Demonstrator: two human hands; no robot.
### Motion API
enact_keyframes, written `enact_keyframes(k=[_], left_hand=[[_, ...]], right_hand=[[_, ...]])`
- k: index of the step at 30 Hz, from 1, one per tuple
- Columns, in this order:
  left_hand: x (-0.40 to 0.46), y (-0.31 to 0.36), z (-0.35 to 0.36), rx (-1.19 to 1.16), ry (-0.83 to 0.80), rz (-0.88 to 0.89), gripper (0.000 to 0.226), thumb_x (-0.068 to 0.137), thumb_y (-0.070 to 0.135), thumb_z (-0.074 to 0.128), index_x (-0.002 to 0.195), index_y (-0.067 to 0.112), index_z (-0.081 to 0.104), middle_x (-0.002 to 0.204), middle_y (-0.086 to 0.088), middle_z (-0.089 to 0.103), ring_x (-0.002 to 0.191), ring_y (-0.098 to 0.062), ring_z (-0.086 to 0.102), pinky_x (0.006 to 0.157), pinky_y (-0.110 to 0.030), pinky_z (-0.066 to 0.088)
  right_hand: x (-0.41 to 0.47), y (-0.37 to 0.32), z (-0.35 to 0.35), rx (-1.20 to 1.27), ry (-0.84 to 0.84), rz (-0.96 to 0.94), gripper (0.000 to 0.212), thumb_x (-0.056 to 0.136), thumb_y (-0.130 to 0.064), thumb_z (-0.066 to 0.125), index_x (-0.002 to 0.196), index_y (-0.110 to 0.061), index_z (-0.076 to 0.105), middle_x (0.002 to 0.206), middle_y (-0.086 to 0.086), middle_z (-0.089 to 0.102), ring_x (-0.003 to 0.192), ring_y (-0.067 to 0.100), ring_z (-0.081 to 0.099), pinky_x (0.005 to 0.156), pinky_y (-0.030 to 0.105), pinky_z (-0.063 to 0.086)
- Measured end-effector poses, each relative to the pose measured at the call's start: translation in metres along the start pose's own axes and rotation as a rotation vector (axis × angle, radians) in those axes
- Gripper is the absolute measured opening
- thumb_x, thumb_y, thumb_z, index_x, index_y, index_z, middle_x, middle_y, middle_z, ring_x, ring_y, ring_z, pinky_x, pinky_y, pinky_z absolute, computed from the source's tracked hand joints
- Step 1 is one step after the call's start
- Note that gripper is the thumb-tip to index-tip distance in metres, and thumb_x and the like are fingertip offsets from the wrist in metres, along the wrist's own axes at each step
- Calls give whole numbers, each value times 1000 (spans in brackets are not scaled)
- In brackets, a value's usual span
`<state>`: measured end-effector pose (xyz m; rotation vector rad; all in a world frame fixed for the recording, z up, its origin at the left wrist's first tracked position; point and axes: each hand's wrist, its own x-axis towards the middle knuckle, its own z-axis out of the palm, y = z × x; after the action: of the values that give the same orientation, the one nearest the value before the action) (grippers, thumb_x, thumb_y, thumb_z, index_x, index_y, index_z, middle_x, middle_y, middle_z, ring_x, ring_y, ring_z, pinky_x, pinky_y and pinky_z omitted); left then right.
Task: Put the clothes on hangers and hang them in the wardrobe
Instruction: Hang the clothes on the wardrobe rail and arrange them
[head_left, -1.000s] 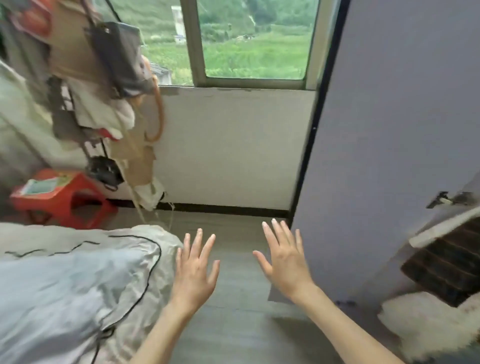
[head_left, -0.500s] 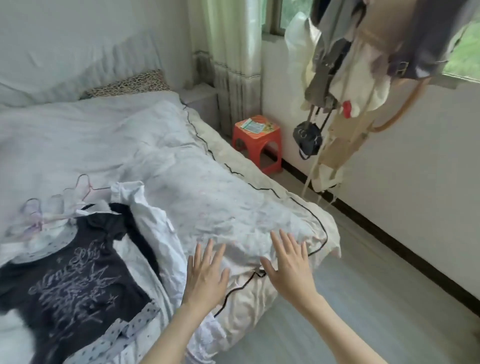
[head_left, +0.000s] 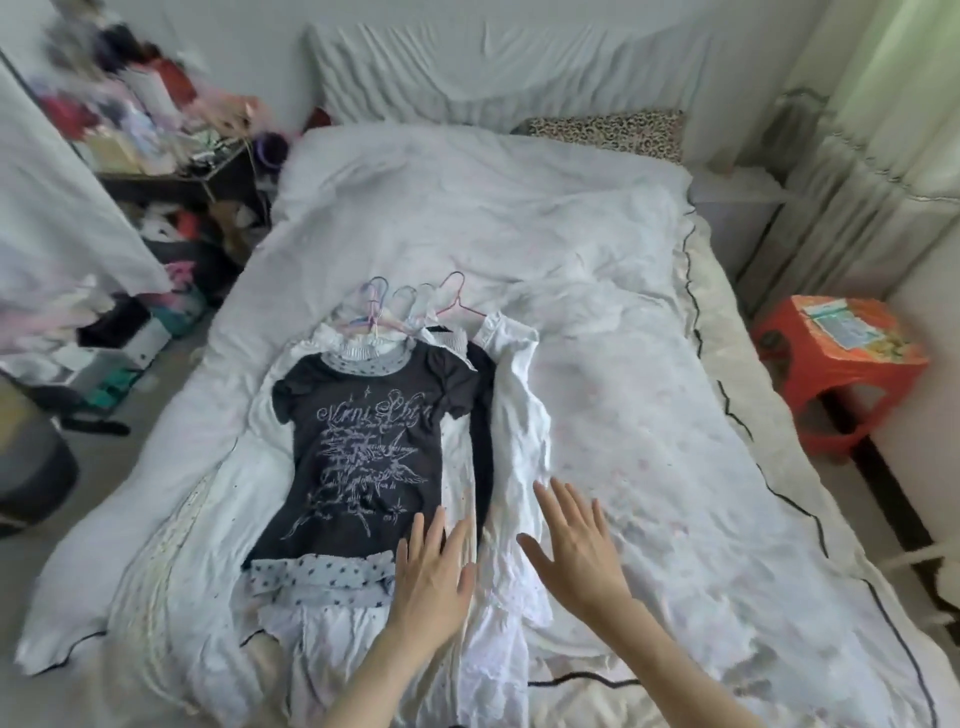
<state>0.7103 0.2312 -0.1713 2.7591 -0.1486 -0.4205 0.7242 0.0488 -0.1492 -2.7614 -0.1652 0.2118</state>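
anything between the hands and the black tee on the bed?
Nothing visible. The left hand hovers open at the black graphic T-shirt's lower right hem; the right hand is open over the white garment beside it. The hangers lie uncovered above the collar.

Bright and soft all over, like daylight. Comes in from the right, by the pale curtain (head_left: 883, 130). Almost no dark shadows on the white bed (head_left: 519, 208), only faint grey in the folds. No glare. Smeared and fuzzy at the top left, over the messy shelf (head_left: 156, 135). Bent and stretched near the edges. Sharper in the middle, on the black shirt (head_left: 363, 447).
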Motion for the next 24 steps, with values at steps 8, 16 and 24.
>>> enact_keyframes(k=[8,16,24], left_hand=[[42,-55,-5,-28,-6,-216,53,100,33,31,148,25,11,157,-3,-4,143,-25,-8,115,-44,4],[128,-146,-16,-4,-112,-260,54,100,33,30,148,23,10,157,-5,0,144,-28,-3,115,-43,10],[246,-246,-9,19,-197,-183,54,96,29,42,147,20,23,155,-11,11,142,-32,10,112,-49,18]], right_hand=[[83,-6,14,-41,-144,-102,108,61,-81,-19,149,-24,10,156,0,14,144,18,7,116,38,0],[206,-44,42,-64,-240,-82,59,97,-45,33,147,-18,19,151,0,26,141,17,18,116,34,7],[385,-87,92,26,-331,73,52,97,-32,42,142,-10,30,142,12,40,130,28,36,108,37,28]])
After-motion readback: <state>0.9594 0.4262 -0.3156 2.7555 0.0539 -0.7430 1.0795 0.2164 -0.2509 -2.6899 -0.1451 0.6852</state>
